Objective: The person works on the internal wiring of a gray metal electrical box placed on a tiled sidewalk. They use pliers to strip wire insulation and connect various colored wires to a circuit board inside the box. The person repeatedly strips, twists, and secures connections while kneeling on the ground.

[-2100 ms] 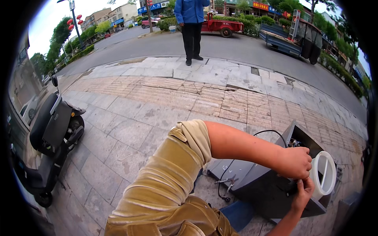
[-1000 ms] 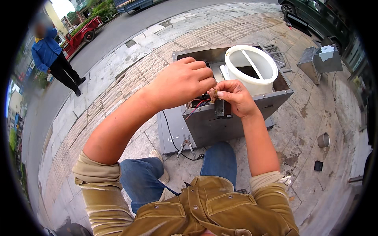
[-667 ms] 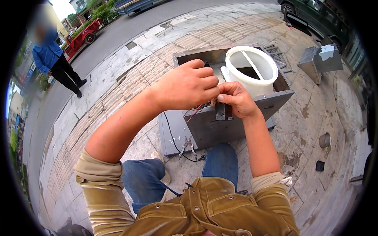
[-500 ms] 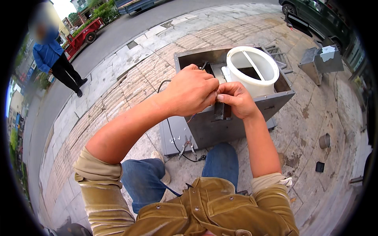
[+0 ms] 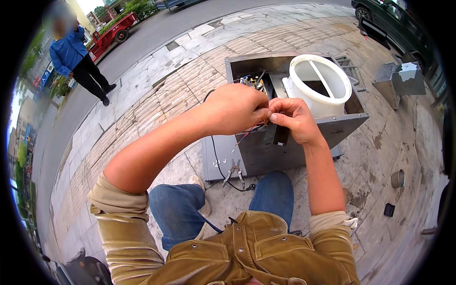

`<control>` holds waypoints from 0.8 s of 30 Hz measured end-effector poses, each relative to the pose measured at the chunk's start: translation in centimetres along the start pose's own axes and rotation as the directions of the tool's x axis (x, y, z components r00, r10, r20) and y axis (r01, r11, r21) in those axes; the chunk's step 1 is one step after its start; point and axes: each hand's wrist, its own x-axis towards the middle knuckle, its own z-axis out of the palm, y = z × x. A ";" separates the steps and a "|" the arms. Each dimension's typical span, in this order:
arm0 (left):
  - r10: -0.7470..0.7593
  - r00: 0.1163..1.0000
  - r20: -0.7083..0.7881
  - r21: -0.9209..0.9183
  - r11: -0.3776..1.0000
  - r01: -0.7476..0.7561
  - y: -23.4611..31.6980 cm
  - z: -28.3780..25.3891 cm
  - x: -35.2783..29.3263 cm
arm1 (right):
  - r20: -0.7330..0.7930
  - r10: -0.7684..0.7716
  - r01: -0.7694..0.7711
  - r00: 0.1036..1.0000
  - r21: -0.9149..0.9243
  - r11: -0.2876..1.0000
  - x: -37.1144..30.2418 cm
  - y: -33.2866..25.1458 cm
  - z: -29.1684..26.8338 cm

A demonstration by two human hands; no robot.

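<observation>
Far left of my hands, at the pavement's edge, a person in a blue jacket (image 5: 70, 53) stands upright; a red cargo truck (image 5: 115, 34) stands on the road (image 5: 164, 33) just beyond. Well apart from my left hand, toward me, is part of a dark scooter (image 5: 81, 270). The work surface is outdoor stone paving (image 5: 135, 114), with ribbed tiles in the band ahead of my hands.

Below my left hand, a flat grey panel (image 5: 211, 164) lies on the paving. A black cable (image 5: 215, 151) crosses the panel, and pliers (image 5: 233, 173) with spread handles lie near its edge.

My left hand (image 5: 237, 110) is curled, palm down, its fingertips pinched closed at a small brownish part (image 5: 266, 122) mostly hidden by fingers. Thin red and blue wires (image 5: 244, 136) hang beneath. My right hand (image 5: 295, 118) meets it, thumb and forefinger pinching the same part.

The open metal housing (image 5: 308, 142) stands directly under and beyond both hands. A white round collar (image 5: 343, 97) with a crossbar sits in it, just right of my right hand. Farther right, on the paving, are a sheet-metal piece (image 5: 401, 78), a small metal cup (image 5: 398, 178) and a black square piece (image 5: 389, 210); a dark green vehicle (image 5: 396, 26) is parked beyond.
</observation>
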 end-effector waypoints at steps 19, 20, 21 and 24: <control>0.298 0.948 -0.111 0.358 0.902 -0.242 -0.9 -1.6 -1.7 | -0.094 0.052 -0.067 0.994 -0.166 0.984 0.6 0.0 1.2; 0.339 0.924 -0.178 0.300 0.913 -0.277 -1.8 -0.9 -2.0 | -0.093 0.068 -0.083 0.993 -0.165 0.983 0.6 0.1 1.2; 0.388 0.886 -0.254 0.245 0.912 -0.329 -2.7 -0.3 -2.1 | -0.093 0.051 -0.070 0.994 -0.210 0.975 0.4 -0.2 1.3; 0.353 0.806 -0.476 -0.136 0.875 -0.464 -8.1 3.3 0.7 | -0.032 -0.027 0.018 0.999 -0.251 0.968 0.4 0.4 1.1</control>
